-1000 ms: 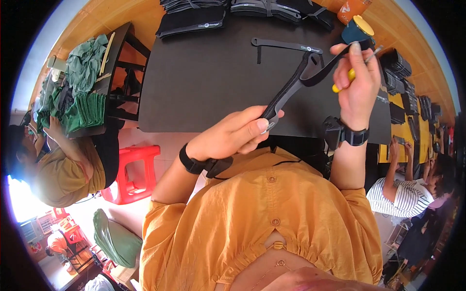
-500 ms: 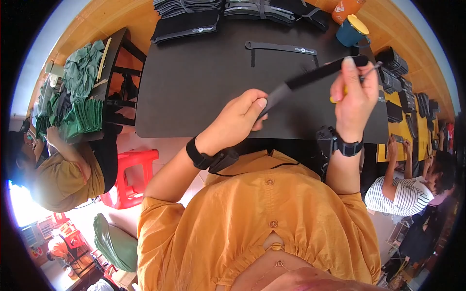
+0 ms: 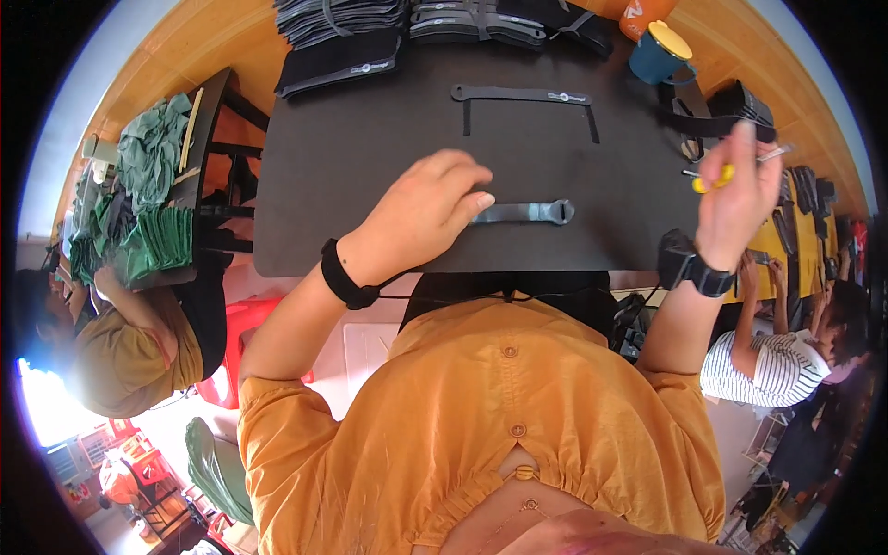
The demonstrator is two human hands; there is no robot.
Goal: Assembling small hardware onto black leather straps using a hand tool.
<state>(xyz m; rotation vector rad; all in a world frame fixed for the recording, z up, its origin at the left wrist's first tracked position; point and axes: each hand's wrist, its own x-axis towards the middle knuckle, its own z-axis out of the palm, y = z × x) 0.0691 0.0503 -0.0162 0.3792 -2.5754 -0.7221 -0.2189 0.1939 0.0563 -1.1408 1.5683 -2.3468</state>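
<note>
A black strap piece (image 3: 524,213) lies flat on the dark table (image 3: 370,148) in front of me. My left hand (image 3: 421,215) rests on its left end, fingers curled over it. My right hand (image 3: 738,190) is raised off to the right, shut on small snips with yellow handles (image 3: 714,178) and a metal tip. A second black strap with two hanging ends (image 3: 524,95) lies farther back on the table.
Stacks of black fabric pieces (image 3: 340,23) line the far edge, with a blue mug with a yellow lid (image 3: 660,53) at the right. Green cloth (image 3: 148,176) is piled on a rack at left. Other people sit at left (image 3: 111,342) and right (image 3: 777,356).
The strap was held up between both hands; now it lies flat on the table under my left hand. My right hand has let go of it and moved right with the snips.
</note>
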